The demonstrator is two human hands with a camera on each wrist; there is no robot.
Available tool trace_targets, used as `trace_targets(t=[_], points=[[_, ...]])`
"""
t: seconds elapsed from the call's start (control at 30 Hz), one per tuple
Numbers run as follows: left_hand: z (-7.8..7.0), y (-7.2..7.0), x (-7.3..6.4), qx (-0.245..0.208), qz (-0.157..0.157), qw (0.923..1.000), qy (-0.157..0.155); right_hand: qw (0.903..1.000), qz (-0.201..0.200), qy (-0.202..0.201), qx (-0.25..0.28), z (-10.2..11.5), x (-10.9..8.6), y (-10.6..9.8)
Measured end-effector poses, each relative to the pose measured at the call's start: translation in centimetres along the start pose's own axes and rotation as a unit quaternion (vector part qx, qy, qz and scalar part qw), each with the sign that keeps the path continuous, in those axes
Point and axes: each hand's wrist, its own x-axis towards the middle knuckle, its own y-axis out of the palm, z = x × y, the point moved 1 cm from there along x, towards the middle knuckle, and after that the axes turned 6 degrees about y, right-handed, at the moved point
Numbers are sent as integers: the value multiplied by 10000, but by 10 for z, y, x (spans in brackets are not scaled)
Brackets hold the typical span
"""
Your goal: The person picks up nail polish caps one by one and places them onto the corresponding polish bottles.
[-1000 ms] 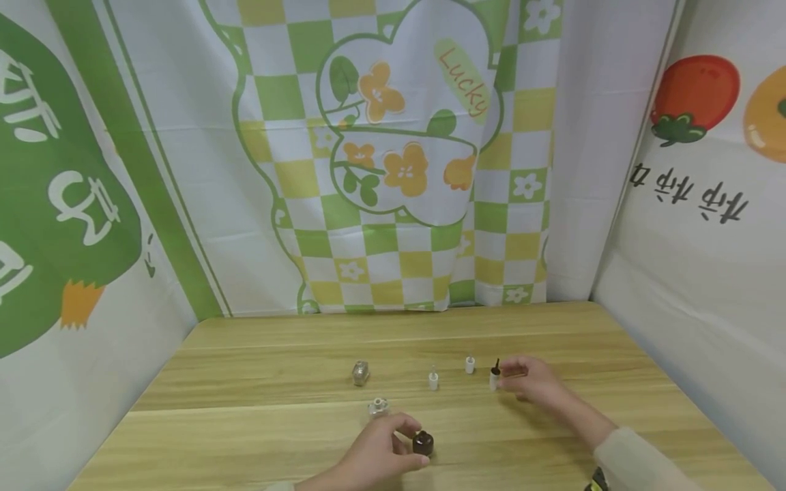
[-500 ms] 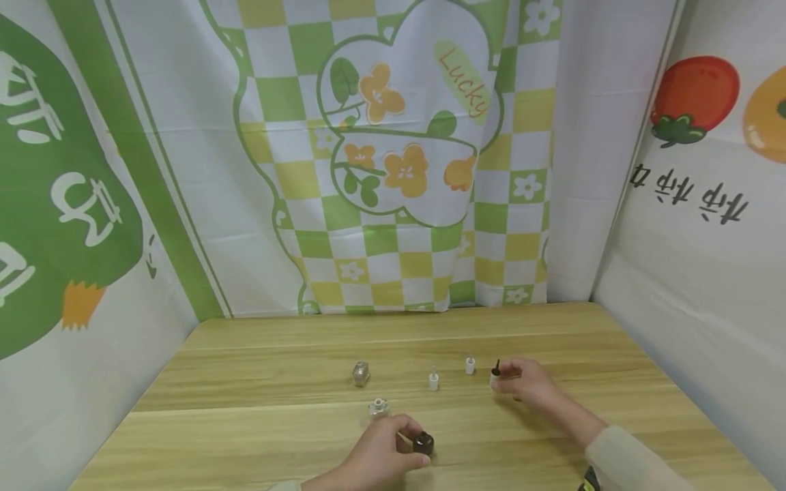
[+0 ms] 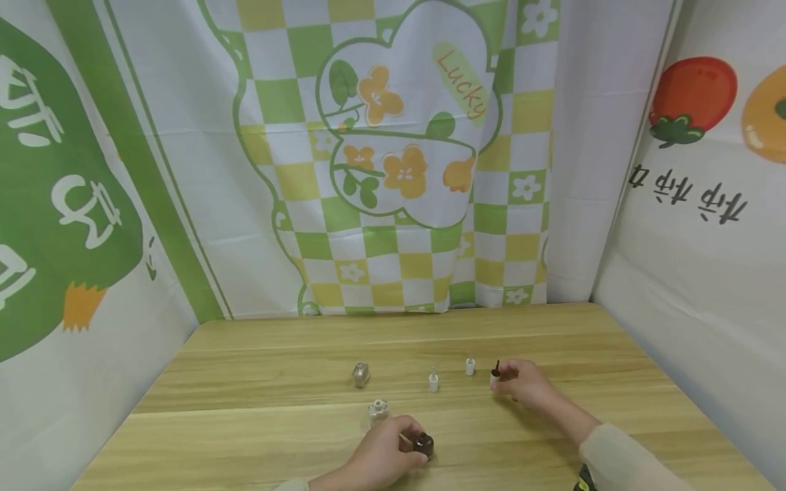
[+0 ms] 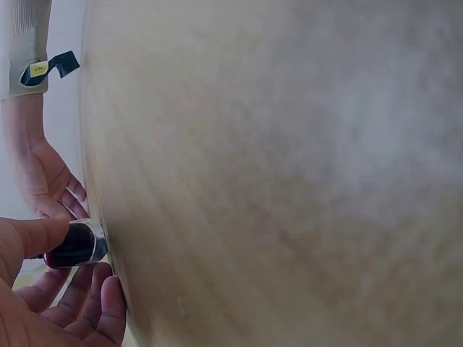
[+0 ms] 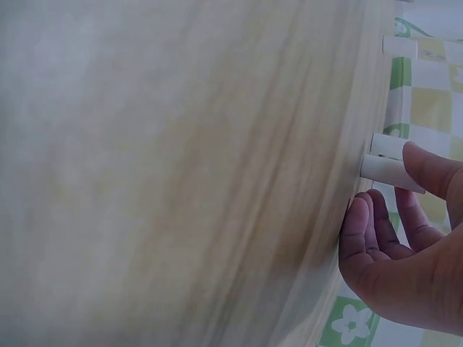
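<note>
In the head view, my left hand (image 3: 382, 451) holds a small dark nail polish bottle (image 3: 424, 445) between thumb and fingers, low over the front of the table. The left wrist view shows the thumb pressed to the dark glass of this bottle (image 4: 76, 247). Farther back on the right, my right hand (image 3: 523, 383) pinches a white nail polish cap (image 3: 494, 383), which stands with its dark brush pointing up. The right wrist view has the thumb against the side of the white cap (image 5: 387, 172), its other fingers curled below.
Two more white caps (image 3: 433, 384) (image 3: 469, 367) stand brush up left of my right hand. A clear open bottle (image 3: 378, 409) stands just behind my left hand, with a glittery bottle (image 3: 360, 374) farther back. Printed cloth (image 3: 399, 259) closes off the table's far side.
My right hand's thumb and fingers have come in onto the white cap, and its forearm has shifted slightly left. The left hand with the dark bottle has hardly moved.
</note>
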Motion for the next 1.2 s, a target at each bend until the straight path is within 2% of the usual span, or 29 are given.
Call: trace_targets(t=[0.37,0.7,0.83,0.97,1.2], points=[[2,2,0,23,-44,10000,57,9999,-139,-61,-31,-3,3,3],[0,1,-1,-18,-48,10000,-8,9998,-96,-180,-73,-3,2,0],[-2,-1,-2,-114,-40,9999,-45,9994,-126,-281,-138,-1,1,-3],[-5,-3,-3,-297,-34,9995,-32,9996,-105,-264,25,1,0,-7],[-8,-6,-4,-438,-90,9989,166,9997,-9,-165,199,5,-3,-11]])
